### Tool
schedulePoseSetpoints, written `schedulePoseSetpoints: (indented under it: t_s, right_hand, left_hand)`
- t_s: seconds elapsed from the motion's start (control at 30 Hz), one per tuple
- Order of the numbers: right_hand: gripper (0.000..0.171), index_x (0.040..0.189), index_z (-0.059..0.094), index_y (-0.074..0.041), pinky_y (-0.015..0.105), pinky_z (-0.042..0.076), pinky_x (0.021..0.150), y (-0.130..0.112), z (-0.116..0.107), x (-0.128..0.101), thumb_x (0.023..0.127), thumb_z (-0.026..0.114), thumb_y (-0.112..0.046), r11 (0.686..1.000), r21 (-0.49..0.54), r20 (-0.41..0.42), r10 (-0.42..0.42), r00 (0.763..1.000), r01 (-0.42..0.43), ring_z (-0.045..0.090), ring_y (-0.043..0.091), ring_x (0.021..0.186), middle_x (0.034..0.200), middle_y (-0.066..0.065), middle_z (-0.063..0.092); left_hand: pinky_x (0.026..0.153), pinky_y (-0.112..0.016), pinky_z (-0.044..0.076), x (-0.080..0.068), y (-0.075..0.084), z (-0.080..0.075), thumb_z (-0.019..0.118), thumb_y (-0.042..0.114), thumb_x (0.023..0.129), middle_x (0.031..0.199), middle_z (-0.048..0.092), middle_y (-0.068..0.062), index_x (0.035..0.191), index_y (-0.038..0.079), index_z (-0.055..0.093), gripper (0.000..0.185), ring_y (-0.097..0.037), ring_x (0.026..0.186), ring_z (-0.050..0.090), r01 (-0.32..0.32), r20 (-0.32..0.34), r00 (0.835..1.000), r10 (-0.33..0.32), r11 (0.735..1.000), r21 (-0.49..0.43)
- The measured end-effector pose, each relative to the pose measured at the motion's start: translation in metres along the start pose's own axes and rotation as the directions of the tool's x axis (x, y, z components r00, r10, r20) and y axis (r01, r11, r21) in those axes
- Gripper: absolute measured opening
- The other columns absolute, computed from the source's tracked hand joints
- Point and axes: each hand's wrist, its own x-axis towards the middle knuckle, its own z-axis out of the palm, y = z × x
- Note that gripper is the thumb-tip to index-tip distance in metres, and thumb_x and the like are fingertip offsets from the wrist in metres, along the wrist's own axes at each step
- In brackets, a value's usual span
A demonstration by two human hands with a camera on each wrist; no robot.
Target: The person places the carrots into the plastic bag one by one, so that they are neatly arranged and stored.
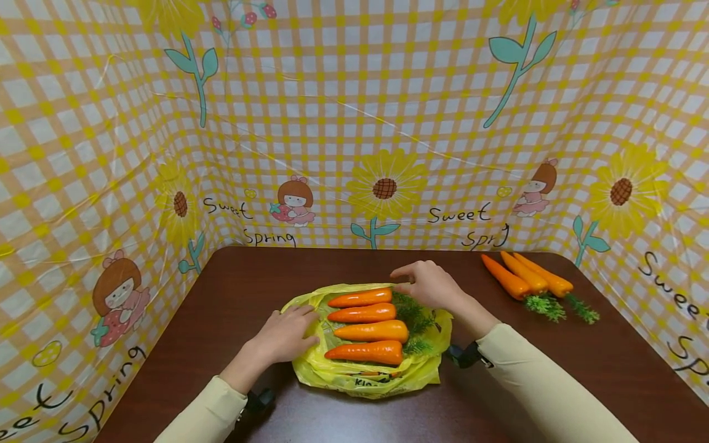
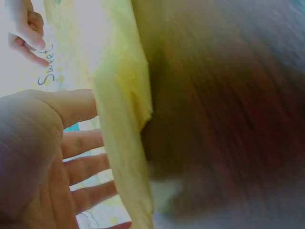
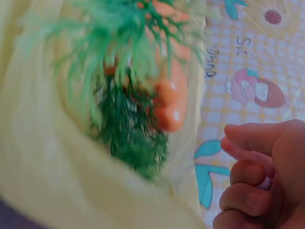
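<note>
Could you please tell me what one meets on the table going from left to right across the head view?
Left hand → four carrots on the yellow bag → right hand → three loose carrots.

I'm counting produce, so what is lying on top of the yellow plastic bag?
Four carrots lie side by side on the yellow plastic bag, leafy tops toward the right hand. The left hand rests on the bag's left edge. Anything under the bag is covered.
</note>
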Motion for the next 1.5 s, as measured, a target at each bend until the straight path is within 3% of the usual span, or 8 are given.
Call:
schedulePoseSetpoints:
  t_s: [0.33,0.57,0.73,1.1,1.23,1.3,1.43,1.5]
  right_hand:
    - [0.034,0.13,0.069,-0.014,0.028,0.035,0.044,0.025,-0.023,-0.011,0.099,0.065,-0.025,0.999,0.027,-0.055,0.045,0.997,-0.044,0.039,0.013,0.042,0.053,-0.001,0.048]
    - [0.039,0.13,0.069,-0.013,0.027,0.032,0.043,0.044,-0.038,-0.018,0.1,0.063,-0.036,0.992,0.085,-0.078,0.101,0.992,-0.094,0.028,0.011,0.039,0.048,-0.002,0.045]
    - [0.047,0.133,0.067,-0.009,0.031,0.038,0.05,0.06,-0.047,-0.022,0.099,0.064,-0.042,0.986,0.1,-0.094,0.144,0.985,-0.134,0.032,0.013,0.042,0.076,0.011,0.067]
    - [0.047,0.131,0.068,-0.009,0.03,0.037,0.052,0.088,-0.066,-0.034,0.098,0.064,-0.042,0.982,0.094,-0.151,0.176,0.973,-0.163,0.032,0.013,0.046,0.081,0.018,0.065]
    - [0.05,0.133,0.066,-0.005,0.032,0.038,0.059,0.098,-0.07,-0.038,0.1,0.062,-0.042,0.979,0.112,-0.163,0.186,0.969,-0.17,0.041,0.016,0.054,0.101,0.023,0.068]
    - [0.052,0.134,0.064,-0.004,0.032,0.037,0.059,0.104,-0.071,-0.04,0.1,0.061,-0.042,0.976,0.127,-0.161,0.194,0.968,-0.175,0.039,0.015,0.054,0.101,0.023,0.068]
    - [0.053,0.136,0.063,-0.003,0.031,0.034,0.053,0.114,-0.074,-0.041,0.101,0.059,-0.044,0.974,0.123,-0.154,0.206,0.966,-0.188,0.027,0.012,0.046,0.06,0.006,0.05]
    - [0.052,0.135,0.063,-0.003,0.03,0.032,0.05,0.118,-0.076,-0.042,0.101,0.059,-0.042,0.975,0.105,-0.163,0.211,0.964,-0.196,0.024,0.01,0.044,0.051,-0.001,0.04]
  left_hand:
    - [0.108,-0.067,0.035,0.003,-0.008,0.004,0.073,0.043,0.091,0.156,0.042,-0.015,0.142,0.015,0.058,0.059,-0.037,0.147,0.035,-0.013,-0.003,1.0,0.013,0.999,-0.046]
    - [0.109,-0.069,0.033,0.004,-0.009,0.004,0.072,0.044,0.091,0.16,0.036,-0.017,0.147,0.015,0.053,0.066,-0.038,0.148,0.034,0.012,0.059,0.998,-0.006,0.996,-0.091]
    - [0.109,-0.068,0.034,0.005,-0.007,0.004,0.072,0.046,0.092,0.159,0.037,-0.017,0.148,0.014,0.052,0.068,-0.038,0.146,0.036,0.019,0.076,0.997,-0.013,0.997,-0.08]
    - [0.106,-0.069,0.036,0.006,0.002,0.004,0.071,0.047,0.092,0.157,0.039,-0.019,0.146,0.01,0.053,0.067,-0.041,0.145,0.036,0.044,0.076,0.996,-0.039,0.997,-0.066]
    - [0.104,-0.068,0.038,0.009,0.004,0.006,0.07,0.047,0.092,0.155,0.041,-0.019,0.145,0.01,0.054,0.067,-0.041,0.144,0.038,0.051,0.067,0.997,-0.048,0.998,-0.044]
    - [0.103,-0.068,0.038,0.011,0.004,0.006,0.07,0.048,0.093,0.155,0.041,-0.019,0.145,0.01,0.054,0.066,-0.041,0.143,0.038,0.055,0.061,0.997,-0.053,0.998,-0.031]
    - [0.101,-0.068,0.039,0.013,0.005,0.005,0.07,0.048,0.093,0.154,0.042,-0.02,0.144,0.01,0.054,0.066,-0.042,0.142,0.039,0.065,0.054,0.996,-0.064,0.998,-0.026]
    - [0.102,-0.068,0.039,0.014,0.005,0.004,0.069,0.048,0.093,0.154,0.042,-0.02,0.144,0.01,0.054,0.066,-0.043,0.142,0.038,0.067,0.061,0.996,-0.065,0.997,-0.027]
